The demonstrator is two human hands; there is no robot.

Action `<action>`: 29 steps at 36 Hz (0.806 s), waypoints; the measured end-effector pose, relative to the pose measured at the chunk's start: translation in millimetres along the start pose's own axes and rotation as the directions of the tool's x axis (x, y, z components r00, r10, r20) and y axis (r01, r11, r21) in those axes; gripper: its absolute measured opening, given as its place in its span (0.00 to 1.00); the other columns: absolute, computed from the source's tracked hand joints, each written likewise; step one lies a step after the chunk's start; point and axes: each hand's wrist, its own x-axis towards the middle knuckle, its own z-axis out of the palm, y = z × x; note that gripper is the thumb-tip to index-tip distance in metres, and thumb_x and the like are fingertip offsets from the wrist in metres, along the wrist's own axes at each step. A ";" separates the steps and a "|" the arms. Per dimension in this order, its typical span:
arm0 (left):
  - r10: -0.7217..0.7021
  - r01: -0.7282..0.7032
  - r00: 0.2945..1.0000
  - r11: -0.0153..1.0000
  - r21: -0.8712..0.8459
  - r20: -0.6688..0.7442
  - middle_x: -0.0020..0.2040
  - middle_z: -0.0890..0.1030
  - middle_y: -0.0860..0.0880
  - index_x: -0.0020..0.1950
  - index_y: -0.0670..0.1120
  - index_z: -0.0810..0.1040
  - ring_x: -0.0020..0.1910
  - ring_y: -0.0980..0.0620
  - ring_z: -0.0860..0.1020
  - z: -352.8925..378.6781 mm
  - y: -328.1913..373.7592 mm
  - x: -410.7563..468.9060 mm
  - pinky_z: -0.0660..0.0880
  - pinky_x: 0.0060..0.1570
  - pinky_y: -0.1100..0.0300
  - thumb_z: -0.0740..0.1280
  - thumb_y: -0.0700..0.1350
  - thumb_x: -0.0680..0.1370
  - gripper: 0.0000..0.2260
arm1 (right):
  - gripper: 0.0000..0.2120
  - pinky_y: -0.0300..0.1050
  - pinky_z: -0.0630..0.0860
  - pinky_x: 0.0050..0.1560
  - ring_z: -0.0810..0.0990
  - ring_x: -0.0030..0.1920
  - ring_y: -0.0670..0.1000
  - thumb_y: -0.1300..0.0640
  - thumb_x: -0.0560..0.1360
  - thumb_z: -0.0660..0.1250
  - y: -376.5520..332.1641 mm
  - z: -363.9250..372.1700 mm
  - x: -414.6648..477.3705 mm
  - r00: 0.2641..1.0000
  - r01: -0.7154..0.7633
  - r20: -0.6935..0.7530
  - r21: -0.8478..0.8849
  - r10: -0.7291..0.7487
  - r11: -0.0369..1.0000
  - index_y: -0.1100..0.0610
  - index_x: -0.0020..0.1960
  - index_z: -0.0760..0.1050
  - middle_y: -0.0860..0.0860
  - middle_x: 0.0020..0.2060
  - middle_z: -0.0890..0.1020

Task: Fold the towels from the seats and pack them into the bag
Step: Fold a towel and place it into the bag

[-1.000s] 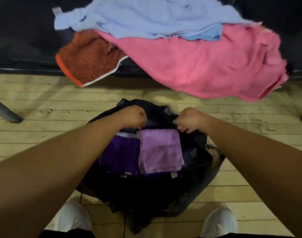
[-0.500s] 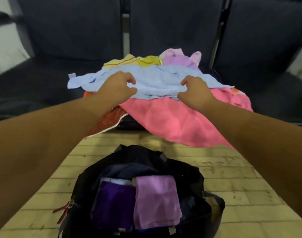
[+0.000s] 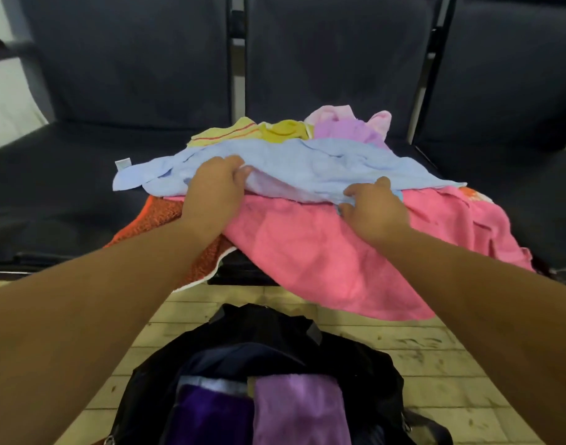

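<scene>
Left grip (image 3: 216,194) and right grip (image 3: 375,210) slid from atop blue towel (image 3: 307,165) to its near edge | both pinch that edge, lifting it off pink towel (image 3: 323,258) | heap lies on seats (image 3: 66,187) | bag (image 3: 269,326) open on floor (image 3: 420,345) nearer, purple towels (image 3: 301,409) inside

One head-worn view — looking forward and down, close over the bag (image 3: 275,326) toward the seats (image 3: 66,175).

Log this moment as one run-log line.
phase: towel pickup | left hand: grips light blue towel | right hand: pinches its near edge | pink towel: underneath | bag: open on floor, dark purple towel and lilac towel folded inside
</scene>
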 end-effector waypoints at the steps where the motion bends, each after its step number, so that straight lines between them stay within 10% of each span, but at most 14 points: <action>1: 0.025 -0.026 0.999 0.999 -0.032 -0.046 0.39 0.75 0.45 0.40 0.46 0.69 0.43 0.43 0.74 -7.4 8.0 1.5 0.65 0.44 0.53 0.61 0.46 0.83 0.12 | 0.14 0.53 0.74 0.60 0.77 0.54 0.61 0.49 0.80 0.65 -2.3 -2.5 0.7 1.000 0.014 -0.024 0.002 -0.014 1.000 0.55 0.62 0.79 0.57 0.56 0.71; 4: 0.090 -0.108 0.988 0.982 -0.154 -0.122 0.37 0.73 0.49 0.44 0.42 0.73 0.39 0.49 0.71 -36.8 32.9 4.9 0.61 0.40 0.58 0.60 0.45 0.83 0.10 | 0.09 0.51 0.77 0.48 0.75 0.41 0.59 0.59 0.79 0.65 -14.2 -15.7 -0.7 0.990 0.056 -0.137 0.079 -0.045 0.995 0.61 0.54 0.81 0.61 0.61 0.69; 16: 0.220 -0.234 0.972 0.944 -0.231 -0.087 0.40 0.78 0.44 0.47 0.42 0.76 0.37 0.53 0.72 -162.0 114.6 -2.8 0.66 0.36 0.68 0.60 0.49 0.83 0.12 | 0.05 0.48 0.71 0.47 0.78 0.51 0.62 0.59 0.78 0.58 -45.4 -137.2 -46.6 0.949 0.112 -0.308 0.533 0.069 0.839 0.57 0.51 0.71 0.59 0.47 0.79; 21: 0.320 -0.276 0.943 0.906 -0.320 0.094 0.40 0.80 0.47 0.46 0.46 0.80 0.38 0.59 0.73 -208.6 149.9 -33.8 0.68 0.39 0.66 0.64 0.47 0.82 0.09 | 0.18 0.56 0.74 0.50 0.84 0.36 0.56 0.50 0.69 0.68 -59.8 -191.9 -112.5 0.954 0.219 -0.032 0.753 -0.298 0.621 0.39 0.57 0.72 0.44 0.41 0.85; 24: 0.375 -0.302 0.910 0.892 -0.338 0.176 0.36 0.78 0.53 0.43 0.49 0.80 0.35 0.60 0.73 -219.7 162.9 -49.6 0.69 0.39 0.65 0.65 0.46 0.82 0.09 | 0.18 0.48 0.72 0.34 0.80 0.32 0.57 0.51 0.76 0.72 -77.7 -213.8 -148.8 0.863 0.186 0.127 0.820 -0.488 0.541 0.50 0.63 0.73 0.47 0.39 0.83; 29: 0.338 -0.256 0.916 0.907 -0.335 0.214 0.38 0.80 0.55 0.43 0.50 0.78 0.35 0.58 0.76 -237.7 171.6 -73.2 0.72 0.40 0.62 0.68 0.52 0.79 0.09 | 0.10 0.45 0.68 0.29 0.71 0.24 0.51 0.59 0.78 0.70 -87.8 -231.7 -176.6 0.915 0.181 0.068 0.812 -0.397 0.555 0.64 0.42 0.74 0.55 0.27 0.72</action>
